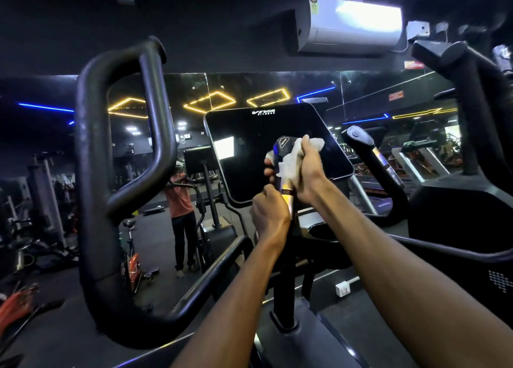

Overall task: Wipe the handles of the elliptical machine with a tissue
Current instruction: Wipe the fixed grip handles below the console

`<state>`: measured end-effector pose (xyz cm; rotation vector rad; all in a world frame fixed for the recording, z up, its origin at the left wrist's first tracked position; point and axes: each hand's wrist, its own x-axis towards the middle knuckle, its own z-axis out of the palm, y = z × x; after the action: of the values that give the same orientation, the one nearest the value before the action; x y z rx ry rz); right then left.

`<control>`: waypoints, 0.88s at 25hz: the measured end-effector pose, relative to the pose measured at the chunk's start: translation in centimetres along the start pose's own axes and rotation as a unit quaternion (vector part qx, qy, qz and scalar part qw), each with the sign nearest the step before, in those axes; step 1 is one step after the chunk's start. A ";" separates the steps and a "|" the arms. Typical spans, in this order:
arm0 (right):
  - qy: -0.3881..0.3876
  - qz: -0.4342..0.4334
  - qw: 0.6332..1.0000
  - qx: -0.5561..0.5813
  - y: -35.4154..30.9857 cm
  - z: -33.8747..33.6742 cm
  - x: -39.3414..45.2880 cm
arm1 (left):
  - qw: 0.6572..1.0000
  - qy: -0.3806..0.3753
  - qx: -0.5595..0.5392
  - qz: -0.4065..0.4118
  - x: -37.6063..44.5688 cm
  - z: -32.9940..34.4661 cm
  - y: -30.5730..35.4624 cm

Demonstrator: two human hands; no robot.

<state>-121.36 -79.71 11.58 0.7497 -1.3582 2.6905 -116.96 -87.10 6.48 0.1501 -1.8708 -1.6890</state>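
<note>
A short fixed handle (284,148) with a black cap and a metal sensor band rises in front of the dark console (249,156) of the elliptical. My right hand (305,173) grips a crumpled white tissue (290,162) wrapped around the handle's upper part. Just below it, my left hand (269,214) holds the handle's lower part by the metal band. A matching fixed handle (369,151) stands untouched to the right. The big looped moving handle (122,189) fills the left side; another moving handle (466,95) stands at the far right.
A mirror wall behind the machine reflects a person in an orange shirt (179,198) and gym equipment. An air conditioner (349,25) hangs at top right. A cup holder (322,228) sits under the console. Exercise bikes crowd the lower left.
</note>
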 end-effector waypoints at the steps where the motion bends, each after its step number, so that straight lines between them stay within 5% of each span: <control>1: -0.015 0.005 1.000 0.014 -0.9 -0.1 0.7 | 1.000 0.016 -0.007 0.003 0.1 0.0 -0.2; 9: -0.105 0.043 0.988 0.102 4.3 -1.3 -3.4 | 0.965 0.124 -0.227 -0.033 0.6 0.0 -1.8; 13: 0.034 -0.022 0.998 -0.043 0.6 1.0 -1.5 | 0.947 0.137 -0.283 -0.063 0.9 -0.5 -2.8; 16: 0.128 -0.102 0.972 -0.168 3.1 0.6 -2.7 | 0.910 0.107 -0.382 -0.117 1.1 -1.1 -3.5; 22: 0.130 -0.070 0.969 -0.200 5.6 0.0 -4.9 | 0.903 0.032 -0.406 -0.140 1.3 -1.8 -3.2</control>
<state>-118.36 -82.30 5.31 0.4195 -1.6293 2.2045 -118.14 -89.83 3.93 0.1293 -0.9926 -2.4832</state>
